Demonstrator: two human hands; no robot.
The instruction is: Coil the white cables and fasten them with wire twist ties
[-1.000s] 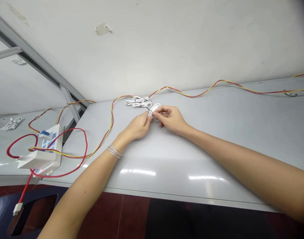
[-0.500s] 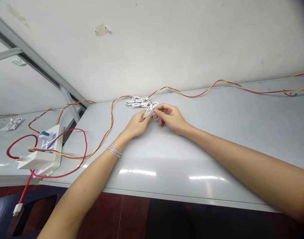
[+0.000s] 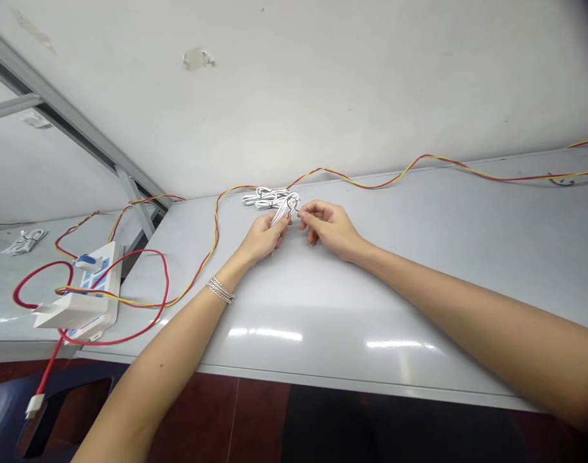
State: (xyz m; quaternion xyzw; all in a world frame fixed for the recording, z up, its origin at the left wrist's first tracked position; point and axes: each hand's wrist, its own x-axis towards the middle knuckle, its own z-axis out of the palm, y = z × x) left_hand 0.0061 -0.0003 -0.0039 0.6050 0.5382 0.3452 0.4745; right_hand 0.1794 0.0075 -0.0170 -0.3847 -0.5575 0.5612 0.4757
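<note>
My left hand (image 3: 262, 239) is closed round a small coiled white cable (image 3: 284, 209) and holds it upright above the grey table (image 3: 419, 270). My right hand (image 3: 329, 228) pinches a thin dark tie at the coil's right side, fingers curled. A silver bracelet (image 3: 220, 290) sits on my left wrist. Just behind the hands lies a pile of bundled white cables (image 3: 263, 197), near the wall.
A twisted red and yellow wire (image 3: 371, 183) runs along the back of the table. At the left a white and blue power strip (image 3: 84, 289) lies among loops of red cable (image 3: 144, 302). Another white cable bundle (image 3: 22, 241) lies on the far left table.
The coil in my left hand has tipped from slanting to more upright and moved slightly left. My right hand's fingers stay at its side.
</note>
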